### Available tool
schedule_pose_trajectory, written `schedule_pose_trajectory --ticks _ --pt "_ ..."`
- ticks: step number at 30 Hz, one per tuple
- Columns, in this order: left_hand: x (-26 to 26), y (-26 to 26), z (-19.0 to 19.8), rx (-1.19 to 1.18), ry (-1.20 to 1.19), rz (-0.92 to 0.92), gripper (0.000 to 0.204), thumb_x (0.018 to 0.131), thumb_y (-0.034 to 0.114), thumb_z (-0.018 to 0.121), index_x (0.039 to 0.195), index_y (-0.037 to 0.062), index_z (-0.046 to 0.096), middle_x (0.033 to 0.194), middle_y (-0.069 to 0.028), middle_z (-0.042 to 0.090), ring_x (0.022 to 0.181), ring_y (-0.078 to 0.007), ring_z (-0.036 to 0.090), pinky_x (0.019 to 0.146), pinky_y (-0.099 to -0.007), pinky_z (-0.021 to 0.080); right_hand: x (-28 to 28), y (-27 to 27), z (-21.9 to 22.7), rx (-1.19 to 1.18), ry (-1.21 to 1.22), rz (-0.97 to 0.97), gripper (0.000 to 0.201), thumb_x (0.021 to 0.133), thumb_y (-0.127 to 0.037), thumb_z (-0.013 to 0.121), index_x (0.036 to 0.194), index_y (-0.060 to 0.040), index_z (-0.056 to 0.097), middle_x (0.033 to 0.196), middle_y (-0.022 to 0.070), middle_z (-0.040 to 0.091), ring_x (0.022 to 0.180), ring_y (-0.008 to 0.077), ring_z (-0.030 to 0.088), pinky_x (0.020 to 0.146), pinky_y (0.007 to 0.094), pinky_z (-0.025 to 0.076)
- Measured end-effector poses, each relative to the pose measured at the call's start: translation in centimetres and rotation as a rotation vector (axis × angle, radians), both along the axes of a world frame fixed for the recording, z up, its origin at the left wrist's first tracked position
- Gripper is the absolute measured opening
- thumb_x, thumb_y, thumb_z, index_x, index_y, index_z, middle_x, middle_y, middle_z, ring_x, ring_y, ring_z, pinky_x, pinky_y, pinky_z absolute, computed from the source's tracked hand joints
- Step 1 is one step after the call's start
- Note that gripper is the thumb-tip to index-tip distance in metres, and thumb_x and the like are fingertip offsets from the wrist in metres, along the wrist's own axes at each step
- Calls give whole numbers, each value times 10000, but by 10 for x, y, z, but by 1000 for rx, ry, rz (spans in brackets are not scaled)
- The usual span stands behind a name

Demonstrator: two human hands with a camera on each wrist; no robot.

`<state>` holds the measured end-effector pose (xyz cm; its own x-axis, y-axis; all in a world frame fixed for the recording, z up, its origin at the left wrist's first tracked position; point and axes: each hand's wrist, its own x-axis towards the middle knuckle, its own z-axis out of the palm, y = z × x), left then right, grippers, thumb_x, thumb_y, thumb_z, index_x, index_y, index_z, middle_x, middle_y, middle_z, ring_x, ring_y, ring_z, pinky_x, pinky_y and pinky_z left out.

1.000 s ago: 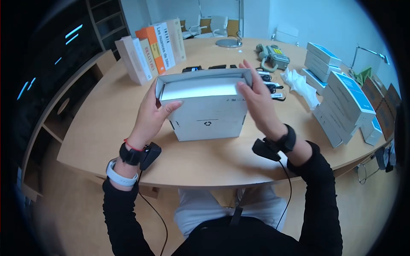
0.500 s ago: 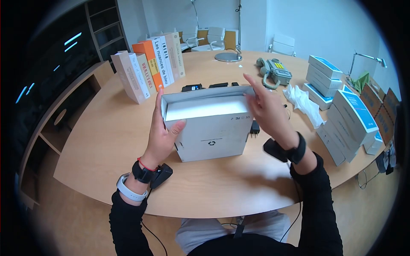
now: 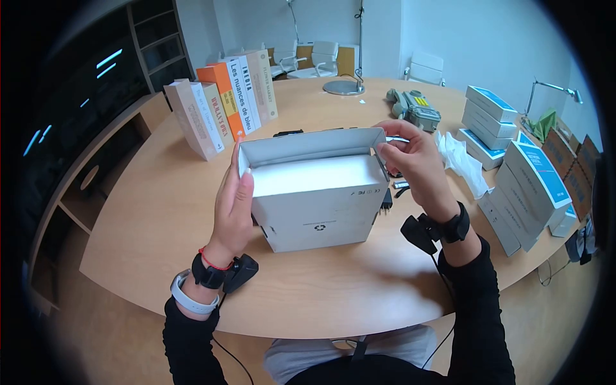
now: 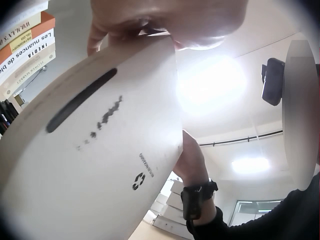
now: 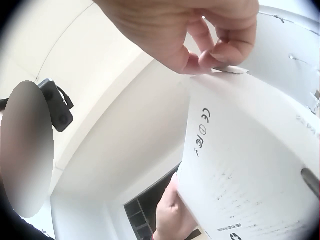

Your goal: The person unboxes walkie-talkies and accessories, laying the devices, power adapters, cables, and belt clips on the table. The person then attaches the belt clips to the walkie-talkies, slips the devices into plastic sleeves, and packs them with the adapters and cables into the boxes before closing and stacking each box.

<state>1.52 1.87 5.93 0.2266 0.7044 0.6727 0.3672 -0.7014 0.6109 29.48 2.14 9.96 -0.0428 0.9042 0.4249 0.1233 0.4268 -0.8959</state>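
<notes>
A white cardboard box (image 3: 317, 215) stands upright on the table, its open top up. Printed on its front are a recycling mark and CE signs. A plain white panel (image 3: 314, 176) lies just inside the opening, below a raised back flap. My left hand (image 3: 232, 205) holds the box's left side, thumb at the front corner and fingers along the side. At the top right corner my right hand (image 3: 416, 163) pinches the small side flap (image 5: 232, 70) between thumb and fingertips. The left wrist view shows a dark slot (image 4: 82, 100) in the box's side.
Behind to the left stands a row of books (image 3: 224, 102). A desk phone (image 3: 414, 110), a crumpled white bag (image 3: 463, 165) and stacked white-and-blue boxes (image 3: 529, 192) occupy the right. Beside the box lies a black plug adapter (image 3: 386, 200); a lamp base (image 3: 343, 86) stands at the back.
The view tilted up at first, so the box sits lower. My right hand lifted off the box's right side and came back to its top corner. The left thumb moved toward the left edge.
</notes>
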Motion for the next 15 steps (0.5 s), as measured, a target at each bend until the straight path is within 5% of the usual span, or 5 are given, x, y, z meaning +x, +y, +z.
schedule_pose_trajectory --ticks 4,7,13,15 --pt "5 -10 20 -90 -79 47 484 990 210 307 1370 -89 271 1307 -220 436 1219 -262 430 1005 -297 320 1 0 2 -20 111 55 228 822 -57 623 1040 -2 586 667 -36 548 575 22 484 498 167 371" --pt "7 -13 35 -221 82 156 472 985 208 311 1334 -109 325 1234 -236 492 1191 -273 460 988 -300 334 3 1 5 -13 98 65 263 838 -97 646 1081 -22 579 780 -13 596 584 24 487 518 160 388" --pt "3 -6 18 3 136 121 623 976 386 360 1397 -52 220 1304 -218 415 1237 -252 397 997 -319 332 3 -5 6 -26 103 86 269 852 -100 640 1087 -12 544 863 14 537 633 52 518 525 193 423" --pt "-5 -5 20 -107 111 -110 823 904 490 482 1427 -24 107 1373 -213 333 1287 -272 343 1030 -343 307 4 -4 6 -8 61 91 270 853 -97 636 1091 -15 540 865 14 535 634 54 518 533 195 427"
